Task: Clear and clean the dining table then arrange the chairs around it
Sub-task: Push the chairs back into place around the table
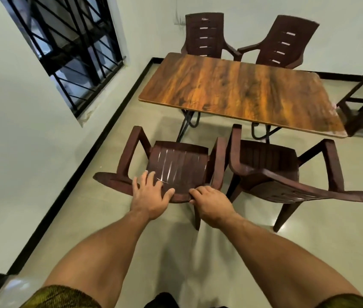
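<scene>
At lower centre, the brown plastic armchair (176,161), short of the dining table (238,90), is held by its backrest, left hand (149,194) splayed flat, right hand (211,203) curled over the rim; it could be jammed against the adjacent armchair (269,161) by a skewed push.

Both bare forearms reach up from the frame's bottom, left hand (150,193) splayed flat, right hand (211,206) (knuckles up) curling fingers over the chair (180,170).

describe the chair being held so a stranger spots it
Find the wood-grain rectangular table. At its near side, pick the dark brown plastic armchair nearer the barred window, not its twin alongside. Only its backrest bears the left hand and right hand.
</scene>
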